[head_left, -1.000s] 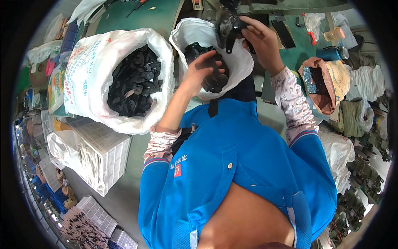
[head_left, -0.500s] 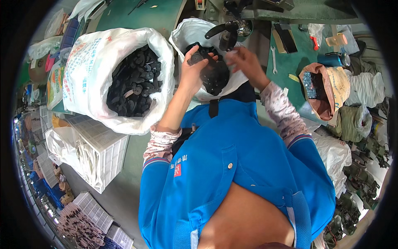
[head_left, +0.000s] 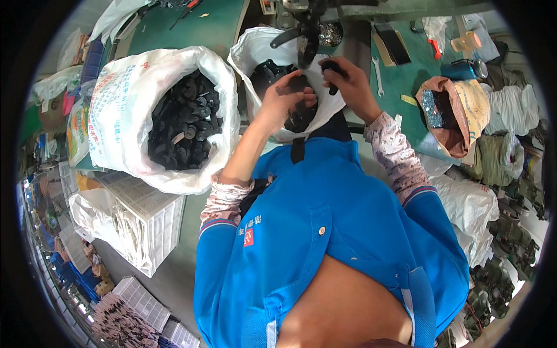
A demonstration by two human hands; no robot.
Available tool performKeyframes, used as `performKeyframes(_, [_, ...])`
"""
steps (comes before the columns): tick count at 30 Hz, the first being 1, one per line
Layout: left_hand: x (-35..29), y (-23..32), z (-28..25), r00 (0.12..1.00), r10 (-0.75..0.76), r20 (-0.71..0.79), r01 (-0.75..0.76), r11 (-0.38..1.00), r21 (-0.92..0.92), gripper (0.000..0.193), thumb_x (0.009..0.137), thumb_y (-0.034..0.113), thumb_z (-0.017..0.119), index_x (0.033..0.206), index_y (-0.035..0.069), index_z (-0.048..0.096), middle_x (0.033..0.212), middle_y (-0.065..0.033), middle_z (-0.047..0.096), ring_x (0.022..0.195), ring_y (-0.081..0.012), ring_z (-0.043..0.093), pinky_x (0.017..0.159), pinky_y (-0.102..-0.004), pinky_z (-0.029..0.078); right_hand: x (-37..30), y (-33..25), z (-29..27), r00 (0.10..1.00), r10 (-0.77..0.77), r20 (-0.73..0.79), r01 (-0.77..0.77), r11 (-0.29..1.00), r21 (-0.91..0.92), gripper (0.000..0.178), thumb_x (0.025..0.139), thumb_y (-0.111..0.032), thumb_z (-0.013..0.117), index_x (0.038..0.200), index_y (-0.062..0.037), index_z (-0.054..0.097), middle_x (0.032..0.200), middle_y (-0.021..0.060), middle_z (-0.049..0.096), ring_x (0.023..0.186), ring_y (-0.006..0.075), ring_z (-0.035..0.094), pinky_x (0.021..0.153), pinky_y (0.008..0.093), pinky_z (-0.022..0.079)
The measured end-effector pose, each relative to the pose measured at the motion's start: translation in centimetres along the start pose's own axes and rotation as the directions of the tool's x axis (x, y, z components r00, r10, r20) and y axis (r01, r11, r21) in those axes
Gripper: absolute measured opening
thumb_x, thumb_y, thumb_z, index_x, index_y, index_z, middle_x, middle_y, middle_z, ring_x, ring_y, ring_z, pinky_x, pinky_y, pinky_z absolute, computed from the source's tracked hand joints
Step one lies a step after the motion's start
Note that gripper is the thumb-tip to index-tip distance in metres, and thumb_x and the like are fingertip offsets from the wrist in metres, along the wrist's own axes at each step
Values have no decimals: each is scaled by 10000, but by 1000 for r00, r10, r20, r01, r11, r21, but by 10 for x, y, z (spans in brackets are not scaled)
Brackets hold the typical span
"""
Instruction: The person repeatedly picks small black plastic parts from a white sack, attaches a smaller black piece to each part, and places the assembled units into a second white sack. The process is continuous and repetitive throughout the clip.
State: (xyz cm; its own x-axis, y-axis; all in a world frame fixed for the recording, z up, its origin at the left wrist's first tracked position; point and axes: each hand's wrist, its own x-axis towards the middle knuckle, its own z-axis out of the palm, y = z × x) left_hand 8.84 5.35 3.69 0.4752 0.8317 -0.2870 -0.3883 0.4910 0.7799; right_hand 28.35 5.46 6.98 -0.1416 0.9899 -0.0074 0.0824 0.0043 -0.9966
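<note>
My right hand (head_left: pixel 358 87) is closed round a black plastic part (head_left: pixel 333 71), right of the machine's dark arm (head_left: pixel 309 46). My left hand (head_left: pixel 281 101) is curled over the mouth of a white woven sack (head_left: pixel 243 52) in front of me. A dark, blurred piece (head_left: pixel 283 90) shows among its fingers, apparently another black part. Inside that sack lie several loose black parts (head_left: pixel 300 119). To the left stands a bigger white sack (head_left: pixel 119 110), its rim rolled down, full of flat black parts with rounded ends (head_left: pixel 188 119).
A metal bowl of small shiny pieces (head_left: pixel 331 35) sits beside the machine. On the green bench at right are a wrench (head_left: pixel 378 76), a brown bag of small metal pieces (head_left: pixel 458 145) and a blue flask (head_left: pixel 464 69). White plastic crates (head_left: pixel 154 223) stand at lower left.
My right hand has drawn away from the machine arm and now shows a black part in its grip. My left hand has shifted slightly right and down over the sack. The view has tilted a little.
</note>
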Motion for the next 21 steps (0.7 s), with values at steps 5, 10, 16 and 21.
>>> performKeyframes(5, [-13,5,13,999,-22,-40,34,935,353,636,837,-56,539,1389,-16,228,962,-209,626,849,-252,661,726,-298,534,-6,6,5,943,186,276,-157,980,-123,388,931,-117,467,1315,-68,450,802,24,569,643,77,492,578,222,422])
performKeyframes(10, [-21,0,15,999,-13,41,-2,933,361,734,832,-24,585,1408,4,131,949,-213,625,829,-257,656,702,-324,544,-2,6,-2,888,211,409,-110,960,-256,298,903,-106,517,1187,-47,586,790,33,621,634,59,529,578,199,453])
performKeyframes(16, [-15,0,5,993,40,-113,-31,997,77,672,841,72,637,1362,-14,222,979,-232,611,780,-285,660,678,-374,568,32,-29,-12,992,-94,79,96,995,-23,260,874,-87,585,1124,-25,615,809,39,622,634,67,536,588,198,453])
performKeyframes(21, [-12,-2,7,985,-57,-160,50,998,-48,502,906,122,553,1313,-23,300,1039,-234,580,872,-282,637,726,-373,562,56,-56,-12,996,-77,38,78,997,-30,196,897,-123,561,1024,11,627,734,62,631,550,77,549,524,202,438])
